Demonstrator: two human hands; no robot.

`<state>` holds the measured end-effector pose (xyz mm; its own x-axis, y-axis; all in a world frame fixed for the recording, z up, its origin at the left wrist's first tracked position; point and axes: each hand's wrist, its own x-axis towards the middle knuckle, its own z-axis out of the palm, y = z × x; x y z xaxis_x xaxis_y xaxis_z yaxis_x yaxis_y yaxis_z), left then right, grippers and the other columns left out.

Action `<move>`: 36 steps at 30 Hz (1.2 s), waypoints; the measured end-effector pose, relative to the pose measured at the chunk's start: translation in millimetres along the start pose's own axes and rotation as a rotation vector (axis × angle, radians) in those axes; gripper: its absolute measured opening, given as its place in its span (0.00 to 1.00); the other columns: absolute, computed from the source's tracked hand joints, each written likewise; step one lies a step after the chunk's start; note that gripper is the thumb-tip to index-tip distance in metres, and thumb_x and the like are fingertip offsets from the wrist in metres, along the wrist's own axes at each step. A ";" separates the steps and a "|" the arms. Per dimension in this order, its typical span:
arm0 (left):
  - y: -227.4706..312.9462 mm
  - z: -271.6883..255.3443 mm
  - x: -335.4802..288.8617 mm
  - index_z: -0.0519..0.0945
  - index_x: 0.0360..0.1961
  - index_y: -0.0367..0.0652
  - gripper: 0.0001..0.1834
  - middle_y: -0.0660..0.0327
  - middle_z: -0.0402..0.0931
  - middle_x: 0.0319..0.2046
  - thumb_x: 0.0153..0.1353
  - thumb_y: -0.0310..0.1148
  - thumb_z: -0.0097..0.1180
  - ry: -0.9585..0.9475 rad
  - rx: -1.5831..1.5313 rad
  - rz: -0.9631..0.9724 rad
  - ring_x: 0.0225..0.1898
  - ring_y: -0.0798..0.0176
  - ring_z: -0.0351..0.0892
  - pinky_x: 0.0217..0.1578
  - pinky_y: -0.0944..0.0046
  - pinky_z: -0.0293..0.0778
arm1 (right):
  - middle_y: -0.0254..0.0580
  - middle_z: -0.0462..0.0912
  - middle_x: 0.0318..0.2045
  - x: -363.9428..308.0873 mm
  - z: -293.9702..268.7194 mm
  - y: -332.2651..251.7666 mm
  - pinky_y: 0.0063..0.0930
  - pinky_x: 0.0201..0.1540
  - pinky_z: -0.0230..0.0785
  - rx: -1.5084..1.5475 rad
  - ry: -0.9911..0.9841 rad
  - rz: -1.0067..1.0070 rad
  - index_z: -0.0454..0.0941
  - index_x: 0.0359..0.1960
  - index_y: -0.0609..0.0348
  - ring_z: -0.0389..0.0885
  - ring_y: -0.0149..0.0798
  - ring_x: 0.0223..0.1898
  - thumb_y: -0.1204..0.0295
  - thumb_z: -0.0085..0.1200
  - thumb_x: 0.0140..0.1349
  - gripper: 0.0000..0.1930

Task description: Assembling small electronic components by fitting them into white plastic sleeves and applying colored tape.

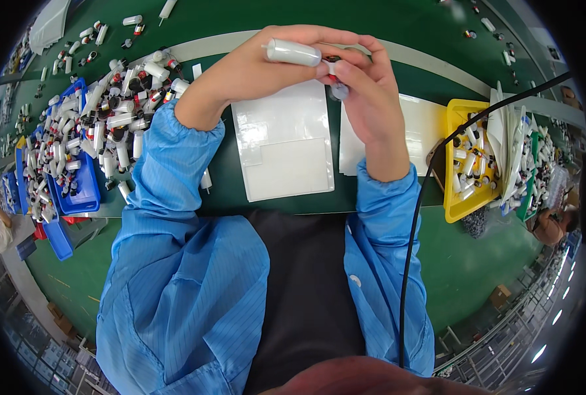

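Observation:
Both my hands meet above the far part of the green work table. Across my left hand (240, 76) lies a white translucent cylindrical bottle (294, 52), its narrow nozzle end pointing left. My left fingers curl round its far side. At the bottle's right end, the thumb and fingers of my right hand (380, 99) pinch a small white, red and black fitting (334, 68). A clear rounded piece (339, 91) shows just below that fitting. Whether bottle and fitting are joined is hidden by my fingers. Beneath my hands lies a white sheet in a clear sleeve (286, 164).
A large heap of similar bottles (121, 118) spreads at the left, over and around a blue tray (85, 197). Right of my hands stands a yellow tray (464, 209) holding more bottles. A black cable (413, 257) runs down past my right arm. Other people sit at both sides.

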<state>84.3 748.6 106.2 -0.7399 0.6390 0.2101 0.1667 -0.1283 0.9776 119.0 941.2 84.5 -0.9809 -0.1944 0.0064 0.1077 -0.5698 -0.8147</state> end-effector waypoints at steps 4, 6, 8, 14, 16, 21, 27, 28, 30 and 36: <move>0.4 6.4 -1.0 0.74 0.63 0.35 0.25 0.55 0.83 0.50 0.65 0.26 0.61 0.123 0.030 0.022 0.49 0.68 0.81 0.50 0.68 0.77 | 0.33 0.79 0.40 5.3 -18.4 16.2 0.27 0.44 0.66 0.175 -0.110 0.185 0.74 0.52 0.54 0.73 0.28 0.36 0.61 0.56 0.69 0.16; -2.9 8.1 6.8 0.71 0.60 0.30 0.24 0.52 0.85 0.43 0.63 0.22 0.62 0.178 -0.287 0.005 0.41 0.64 0.85 0.44 0.69 0.81 | 0.32 0.79 0.38 11.5 -21.6 21.6 0.26 0.46 0.65 0.114 -0.132 0.053 0.76 0.49 0.54 0.73 0.26 0.38 0.60 0.55 0.69 0.14; 13.5 2.8 4.9 0.72 0.59 0.31 0.23 0.51 0.85 0.44 0.63 0.21 0.62 0.265 -0.237 -0.031 0.41 0.63 0.85 0.44 0.67 0.81 | 0.30 0.79 0.35 -5.2 -2.3 12.4 0.28 0.41 0.69 -0.338 0.009 -0.161 0.78 0.45 0.56 0.75 0.27 0.35 0.62 0.56 0.69 0.12; 24.0 -71.2 2.1 0.75 0.57 0.32 0.20 0.52 0.85 0.43 0.63 0.18 0.59 0.506 0.043 -0.092 0.42 0.64 0.85 0.42 0.68 0.81 | 0.46 0.79 0.32 -70.7 38.4 19.1 0.36 0.37 0.75 -1.359 -0.669 -0.214 0.78 0.44 0.66 0.81 0.45 0.36 0.77 0.56 0.57 0.13; -3.1 -146.4 -8.1 0.77 0.60 0.36 0.23 0.56 0.84 0.47 0.63 0.27 0.63 0.540 0.686 -0.176 0.45 0.68 0.83 0.46 0.71 0.77 | 0.47 0.78 0.33 -80.2 34.6 36.6 0.40 0.39 0.75 -1.387 -0.645 -0.283 0.78 0.42 0.67 0.80 0.50 0.39 0.80 0.53 0.54 0.12; 1.9 -193.2 5.0 0.81 0.55 0.43 0.24 0.49 0.83 0.46 0.56 0.34 0.67 0.492 1.178 -0.398 0.46 0.56 0.84 0.45 0.61 0.78 | 0.50 0.77 0.33 -76.9 31.0 38.8 0.40 0.39 0.76 -1.339 -0.665 -0.265 0.75 0.34 0.64 0.80 0.52 0.37 0.81 0.54 0.51 0.08; -49.5 -144.9 76.3 0.76 0.61 0.47 0.25 0.48 0.70 0.65 0.62 0.39 0.61 0.308 1.237 -0.100 0.63 0.44 0.72 0.61 0.53 0.69 | 0.48 0.76 0.32 -76.3 25.4 37.6 0.39 0.40 0.76 -1.298 -0.550 -0.245 0.75 0.38 0.64 0.79 0.49 0.37 0.78 0.59 0.51 0.12; -61.0 -138.4 97.8 0.75 0.61 0.48 0.25 0.48 0.70 0.64 0.62 0.38 0.60 0.270 1.253 -0.066 0.63 0.43 0.72 0.60 0.53 0.70 | 0.48 0.76 0.32 -77.5 25.1 37.7 0.39 0.40 0.76 -1.297 -0.551 -0.232 0.74 0.38 0.64 0.79 0.49 0.37 0.78 0.58 0.52 0.11; -82.5 -136.2 143.9 0.76 0.60 0.46 0.24 0.46 0.70 0.64 0.62 0.36 0.58 0.264 1.208 -0.045 0.63 0.41 0.71 0.62 0.52 0.68 | 0.48 0.76 0.32 -75.4 22.9 38.5 0.39 0.39 0.76 -1.303 -0.558 -0.214 0.74 0.38 0.64 0.80 0.49 0.38 0.78 0.58 0.52 0.11; -145.3 -139.2 210.7 0.76 0.60 0.44 0.25 0.44 0.69 0.63 0.62 0.39 0.52 0.532 1.479 -0.027 0.68 0.38 0.61 0.65 0.39 0.59 | 0.49 0.77 0.32 -74.4 25.1 42.4 0.38 0.37 0.76 -1.320 -0.564 -0.265 0.74 0.39 0.65 0.81 0.49 0.35 0.80 0.55 0.49 0.13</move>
<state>-186.6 796.3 10.1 -0.8356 0.2582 0.4849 0.3797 0.9093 0.1702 200.6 911.4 64.0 -0.7220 -0.6603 0.2065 -0.5912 0.4337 -0.6800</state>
